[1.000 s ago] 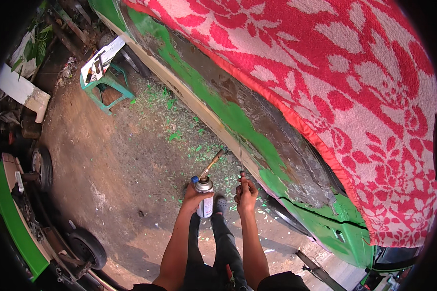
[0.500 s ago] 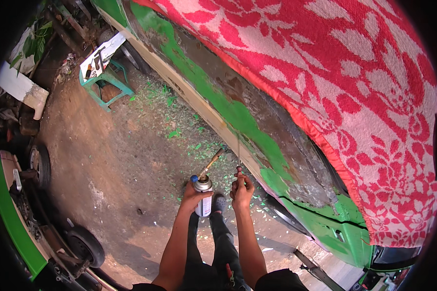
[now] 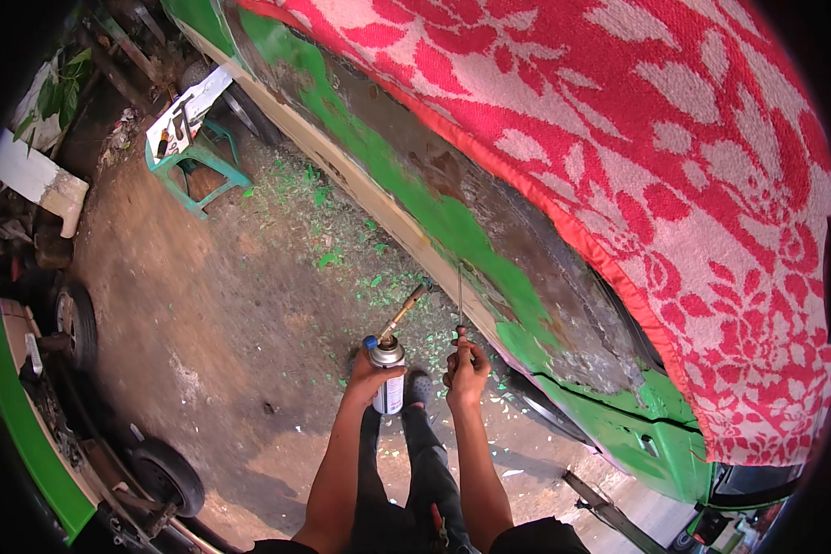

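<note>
My left hand (image 3: 366, 380) is wrapped round the white canister of a gas blowtorch (image 3: 390, 395). Its brass pipe and dark nozzle slant up and right toward the vehicle's lower edge; whether a flame burns I cannot tell. In my right hand (image 3: 468, 373), closed, is the dark handle of a screwdriver (image 3: 461, 294), its long thin shaft pointing away from me. The shaft's tip overlaps the beige lower strip of the green vehicle side (image 3: 466, 231), but contact is unclear. Paint there is partly stripped to brownish metal.
A red and white floral cloth (image 3: 600, 148) drapes over the vehicle. Beyond my hands stands a green stool (image 3: 203, 175) bearing a white plate, a hammer and other tools. Green paint flakes (image 3: 328, 258) litter the ground. Wheels (image 3: 166, 475) and another green vehicle part (image 3: 28, 434) lie left.
My right hand has shifted slightly right with the screwdriver, and its fingers sit a little differently. The left hand and blowtorch hold nearly the same place.
</note>
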### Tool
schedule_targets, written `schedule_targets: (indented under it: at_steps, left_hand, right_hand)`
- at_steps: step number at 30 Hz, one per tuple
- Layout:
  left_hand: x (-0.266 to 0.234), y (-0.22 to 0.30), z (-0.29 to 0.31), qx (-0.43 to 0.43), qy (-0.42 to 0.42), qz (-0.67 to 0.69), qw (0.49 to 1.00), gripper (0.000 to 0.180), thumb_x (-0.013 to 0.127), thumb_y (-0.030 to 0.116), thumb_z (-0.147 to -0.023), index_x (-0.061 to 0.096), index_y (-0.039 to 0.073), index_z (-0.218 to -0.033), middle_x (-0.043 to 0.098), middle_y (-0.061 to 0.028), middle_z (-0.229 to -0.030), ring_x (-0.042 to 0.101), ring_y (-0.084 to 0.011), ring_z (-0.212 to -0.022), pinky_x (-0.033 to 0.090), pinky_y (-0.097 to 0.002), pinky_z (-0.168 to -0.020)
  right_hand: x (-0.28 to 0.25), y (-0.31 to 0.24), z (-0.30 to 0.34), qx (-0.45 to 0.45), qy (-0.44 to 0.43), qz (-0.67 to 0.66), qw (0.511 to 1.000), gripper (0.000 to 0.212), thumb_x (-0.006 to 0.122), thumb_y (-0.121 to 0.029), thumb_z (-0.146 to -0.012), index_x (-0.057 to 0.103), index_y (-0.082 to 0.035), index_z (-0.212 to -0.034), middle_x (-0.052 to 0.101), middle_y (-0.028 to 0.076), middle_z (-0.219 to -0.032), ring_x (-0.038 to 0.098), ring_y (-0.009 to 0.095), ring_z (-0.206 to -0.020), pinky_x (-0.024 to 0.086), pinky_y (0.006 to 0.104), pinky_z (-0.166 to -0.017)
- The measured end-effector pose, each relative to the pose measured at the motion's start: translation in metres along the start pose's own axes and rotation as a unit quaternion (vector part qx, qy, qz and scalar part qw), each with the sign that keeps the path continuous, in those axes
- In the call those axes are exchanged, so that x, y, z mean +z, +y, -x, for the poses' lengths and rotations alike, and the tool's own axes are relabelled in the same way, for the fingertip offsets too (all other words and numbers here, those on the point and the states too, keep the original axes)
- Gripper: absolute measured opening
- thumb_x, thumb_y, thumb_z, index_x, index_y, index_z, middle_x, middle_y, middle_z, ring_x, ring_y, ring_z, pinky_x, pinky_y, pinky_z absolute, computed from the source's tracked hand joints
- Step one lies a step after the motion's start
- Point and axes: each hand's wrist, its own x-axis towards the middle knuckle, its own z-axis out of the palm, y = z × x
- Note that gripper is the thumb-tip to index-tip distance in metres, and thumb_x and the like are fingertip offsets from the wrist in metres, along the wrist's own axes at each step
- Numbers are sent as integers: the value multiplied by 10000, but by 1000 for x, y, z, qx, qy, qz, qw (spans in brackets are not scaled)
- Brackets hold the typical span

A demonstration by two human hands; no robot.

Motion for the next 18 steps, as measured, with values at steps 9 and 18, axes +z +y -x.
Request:
schedule_targets:
  at_steps: [9,18]
  left_hand:
    - [0,-5,0,-4,10,-8,1000,557,827,-55,-624,535,70,-1082,647,-33,-953,642,-148,-882,526,-331,-782]
    - [10,-6,-10,-11,-1,-17,1000,595,820,-60,-634,526,72,-1133,637,-34,-1013,633,-138,-930,531,-315,-807]
  right_hand:
    - [0,-7,3,9,23,2,1000,265,643,-301,-945,613,-53,-859,432,-54,-543,291,27,-396,177,229,-348]
    - [-6,-7,5,-22,43,43,998,239,623,-253,-955,592,-46,-841,436,-42,-525,301,31,-382,192,236,-337]
